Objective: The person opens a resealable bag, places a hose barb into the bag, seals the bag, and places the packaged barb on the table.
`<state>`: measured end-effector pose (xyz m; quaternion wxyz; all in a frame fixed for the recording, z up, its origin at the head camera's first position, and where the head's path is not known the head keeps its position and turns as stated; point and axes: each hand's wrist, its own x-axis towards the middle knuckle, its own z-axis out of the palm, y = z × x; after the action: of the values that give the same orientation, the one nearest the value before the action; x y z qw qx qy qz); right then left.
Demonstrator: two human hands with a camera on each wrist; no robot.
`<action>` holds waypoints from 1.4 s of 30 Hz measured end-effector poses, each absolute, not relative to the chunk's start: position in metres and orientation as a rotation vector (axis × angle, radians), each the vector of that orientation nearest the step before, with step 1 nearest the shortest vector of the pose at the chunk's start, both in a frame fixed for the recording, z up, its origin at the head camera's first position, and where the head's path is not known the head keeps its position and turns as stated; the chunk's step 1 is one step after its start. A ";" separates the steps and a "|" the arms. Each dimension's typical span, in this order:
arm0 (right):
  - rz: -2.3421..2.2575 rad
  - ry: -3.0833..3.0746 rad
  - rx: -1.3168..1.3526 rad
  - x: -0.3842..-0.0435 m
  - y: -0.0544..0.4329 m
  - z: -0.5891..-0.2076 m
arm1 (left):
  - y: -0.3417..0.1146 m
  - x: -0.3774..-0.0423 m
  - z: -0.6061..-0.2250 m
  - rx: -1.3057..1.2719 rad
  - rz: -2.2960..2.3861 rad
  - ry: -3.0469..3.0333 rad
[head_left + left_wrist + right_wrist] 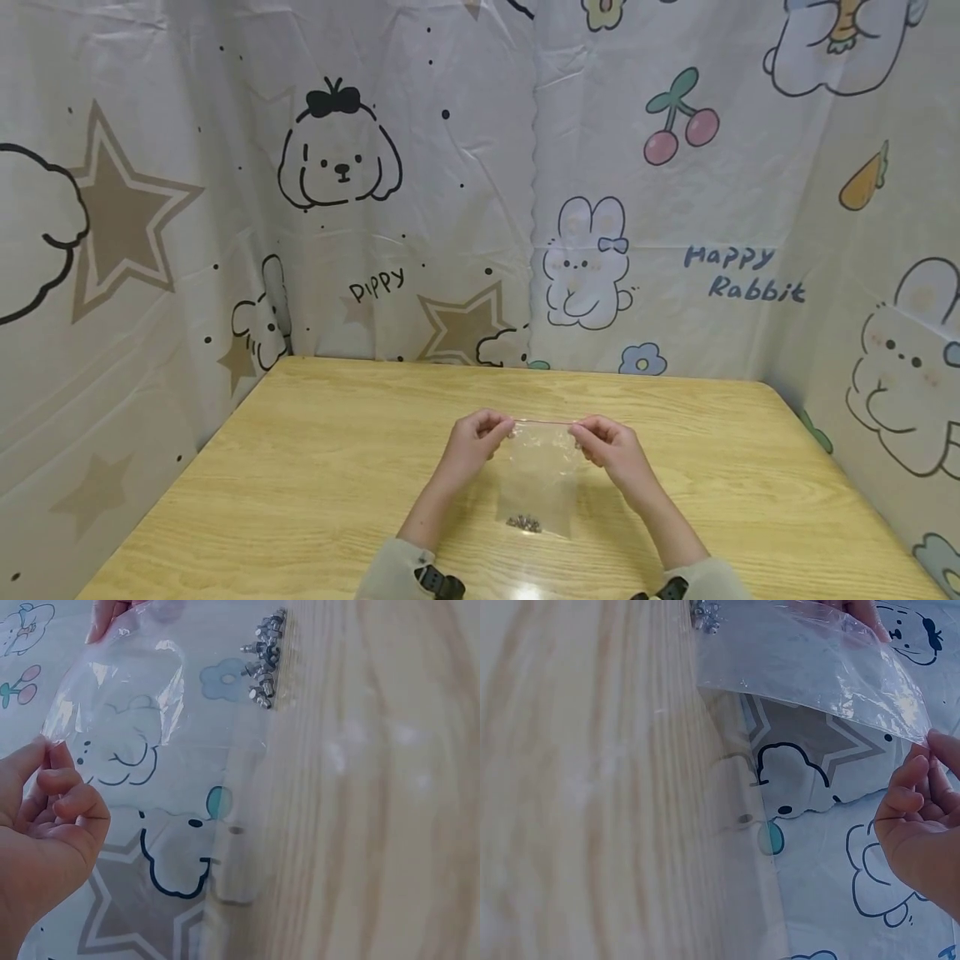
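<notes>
A clear zip bag (536,483) with a red line along its top edge hangs upright above the table. Several small metal screws (264,660) lie gathered at its bottom; in the head view the screws (524,523) form a small cluster. My left hand (474,442) pinches the bag's upper left corner between thumb and finger. At the upper right corner, my right hand (611,450) pinches it in the same way. Both wrist views show the other fingers curled beside the pinch, with the bag's film (817,660) stretched between the hands.
The wooden table (300,467) spreads out beneath the hands. Behind it and along both sides hang printed curtains (465,217) with cartoon animals and stars. A dark strap (441,582) sits round the left wrist, over a light sleeve (393,571).
</notes>
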<state>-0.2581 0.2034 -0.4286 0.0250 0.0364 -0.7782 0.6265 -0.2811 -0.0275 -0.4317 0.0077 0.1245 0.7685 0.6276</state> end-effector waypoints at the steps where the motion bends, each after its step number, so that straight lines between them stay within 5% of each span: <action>1: 1.938 -2.413 0.107 -0.258 0.203 -0.429 | -0.028 -0.281 -0.432 0.394 1.963 2.412; 42: 1.924 -2.440 0.142 -0.266 0.195 -0.427 | -0.026 -0.282 -0.432 0.516 1.975 2.479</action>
<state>-0.2658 0.1955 -0.4270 0.0154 0.0457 -0.7843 0.6185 -0.2819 -0.0263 -0.4323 -0.0349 0.1606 0.7716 0.6145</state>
